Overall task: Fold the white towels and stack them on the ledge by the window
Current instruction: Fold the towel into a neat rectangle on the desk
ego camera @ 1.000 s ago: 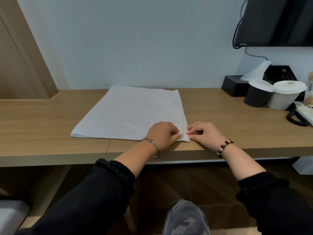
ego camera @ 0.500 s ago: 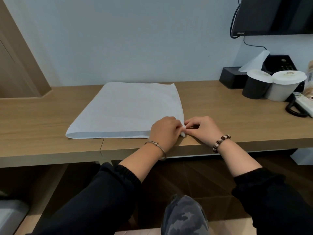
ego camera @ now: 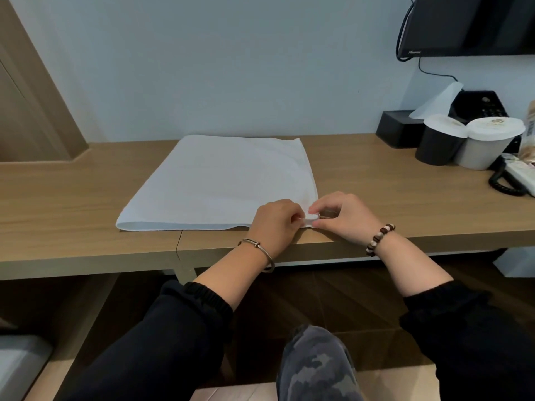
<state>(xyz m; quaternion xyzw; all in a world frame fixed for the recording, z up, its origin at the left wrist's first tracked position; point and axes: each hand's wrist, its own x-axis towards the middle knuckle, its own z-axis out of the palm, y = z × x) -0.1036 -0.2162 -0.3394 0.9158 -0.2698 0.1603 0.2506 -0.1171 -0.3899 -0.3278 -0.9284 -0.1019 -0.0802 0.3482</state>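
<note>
Newly lifted: towel (ego camera: 231, 180) corner | left hand (ego camera: 276, 224), right hand (ego camera: 341, 218) pinch it | rest flat on desk (ego camera: 390, 192)

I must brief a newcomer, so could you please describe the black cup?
Follow the wooden desk to its right end, under the wall-mounted screen. Two white-lidded cups stand together beside a black tissue box. The black cup is the left one; the pale cup stands to its right.

wooden counter (ego camera: 72, 192) | white towel (ego camera: 220, 180) flat | tissue box (ego camera: 396, 128), black cup (ego camera: 440, 147), white cup (ego camera: 486, 150), phone (ego camera: 518, 179)
</note>
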